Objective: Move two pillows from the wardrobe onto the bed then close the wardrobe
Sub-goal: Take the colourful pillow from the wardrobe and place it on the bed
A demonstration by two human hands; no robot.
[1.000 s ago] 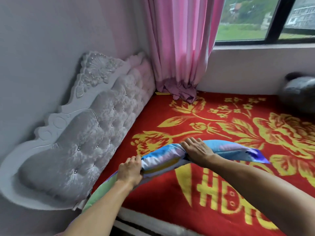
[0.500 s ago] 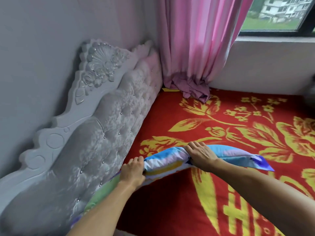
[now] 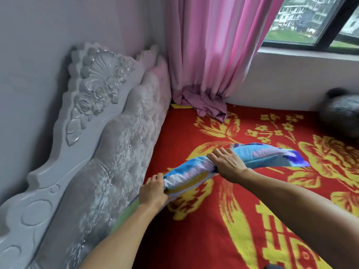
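A flat pillow [image 3: 258, 156] in a blue, lilac and yellow patterned cover hangs just above the bed [image 3: 194, 239], which wears a red blanket with yellow flowers. My left hand [image 3: 153, 191] grips the pillow's near-left edge close to the headboard. My right hand [image 3: 227, 164] is clamped over its middle, bunching the cover. The pillow's far end points right and droops toward the blanket. The wardrobe is out of view, and I see no second pillow.
A grey tufted headboard [image 3: 93, 162] with carved white trim lines the bed's left side against the wall. A pink curtain [image 3: 209, 55] hangs into the far corner under the window. A dark grey plush object [image 3: 343, 115] lies at the far right.
My view has moved closer to the bed and headboard. Both hands have carried the pillow forward over the blanket, keeping the same grips.
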